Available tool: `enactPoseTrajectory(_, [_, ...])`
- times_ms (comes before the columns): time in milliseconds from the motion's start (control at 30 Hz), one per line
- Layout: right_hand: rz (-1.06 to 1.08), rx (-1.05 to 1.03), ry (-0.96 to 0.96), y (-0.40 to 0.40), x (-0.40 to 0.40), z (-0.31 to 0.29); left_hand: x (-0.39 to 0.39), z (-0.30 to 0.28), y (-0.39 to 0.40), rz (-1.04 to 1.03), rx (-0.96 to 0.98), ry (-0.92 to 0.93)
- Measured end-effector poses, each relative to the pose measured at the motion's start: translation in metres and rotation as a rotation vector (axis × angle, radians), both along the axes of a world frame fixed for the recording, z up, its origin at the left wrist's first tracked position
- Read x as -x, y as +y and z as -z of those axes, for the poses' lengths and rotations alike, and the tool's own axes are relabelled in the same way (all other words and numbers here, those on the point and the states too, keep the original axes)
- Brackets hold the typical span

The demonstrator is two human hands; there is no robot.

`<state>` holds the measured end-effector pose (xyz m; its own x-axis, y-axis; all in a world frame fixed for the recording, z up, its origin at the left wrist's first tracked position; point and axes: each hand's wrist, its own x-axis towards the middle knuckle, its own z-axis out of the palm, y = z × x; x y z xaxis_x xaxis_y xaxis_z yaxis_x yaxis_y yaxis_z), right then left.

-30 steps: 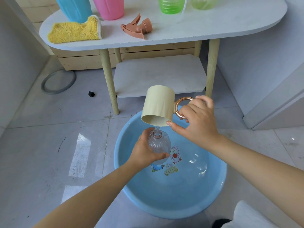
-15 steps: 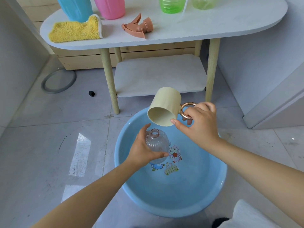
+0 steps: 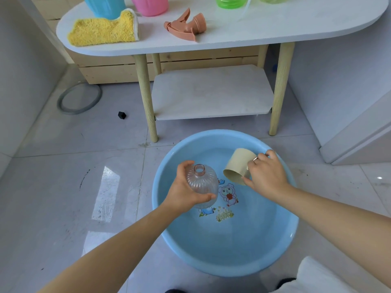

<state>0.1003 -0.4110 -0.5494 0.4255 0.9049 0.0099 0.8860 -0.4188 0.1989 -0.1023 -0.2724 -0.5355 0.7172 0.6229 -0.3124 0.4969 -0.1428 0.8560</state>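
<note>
**Bottle and cup over a basin.** The left hand (image 3: 186,193) is wrapped round the body of the clear ribbed bottle (image 3: 203,185). It holds the bottle upright, open neck upward, above the blue basin (image 3: 243,246) (so any spill would fall back in). The right hand (image 3: 266,176) is closed on the handle of the beige cup (image 3: 238,166). The cup is tipped with its mouth toward the near left and sits low inside the basin's far right side. That attitude suggests a scoop of water, though whether the rim touches the water cannot be told. The hands are apart, and the cup is just beside the bottle without touching it. On the desk (image 3: 275,26) behind, an orange spray head (image 3: 186,26) lies detached, probably the bottle's closure. A yellow cloth (image 3: 103,30) lies to its left.
</note>
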Motion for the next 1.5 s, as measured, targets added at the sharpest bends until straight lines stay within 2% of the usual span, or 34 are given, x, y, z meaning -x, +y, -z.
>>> enactPoseTrajectory(167, [-0.041, 0.241, -0.037, 0.001, 0.005, 0.000, -0.001, -0.001, 0.001, -0.073, 0.023, -0.018])
enactPoseTrajectory(333, [-0.068, 0.286, 0.006, 0.003, 0.013, 0.001, -0.004, -0.001, 0.001, -0.096, 0.026, -0.040])
enactPoseTrajectory(467, [-0.006, 0.340, 0.072, 0.003, 0.015, 0.003, -0.003, 0.002, 0.000, -0.109, 0.035, -0.035])
enactPoseTrajectory(633, [0.102, 0.337, 0.222, -0.003, 0.013, 0.006, -0.005, 0.000, 0.001, -0.103, 0.089, -0.018])
enactPoseTrajectory(733, [0.232, 0.326, 0.406, -0.003, 0.011, 0.003, -0.006, -0.002, 0.002, -0.084, 0.135, -0.026])
enactPoseTrajectory(900, [0.600, 0.142, 0.849, -0.004, 0.006, -0.006, -0.007, -0.001, -0.004, -0.088, 0.167, -0.028])
enactPoseTrajectory(1033, [0.737, -0.029, 1.105, -0.006, 0.001, -0.012, -0.007, -0.003, -0.005, -0.125, 0.159, -0.044])
enactPoseTrajectory(1300, [0.778, -0.322, 1.210, -0.001, -0.006, -0.037, -0.008, -0.004, -0.003, -0.123, 0.109, -0.020])
enactPoseTrajectory(1500, [0.676, -0.465, 1.128, 0.009, 0.004, -0.059, -0.009, -0.002, -0.008, -0.058, 0.067, -0.020])
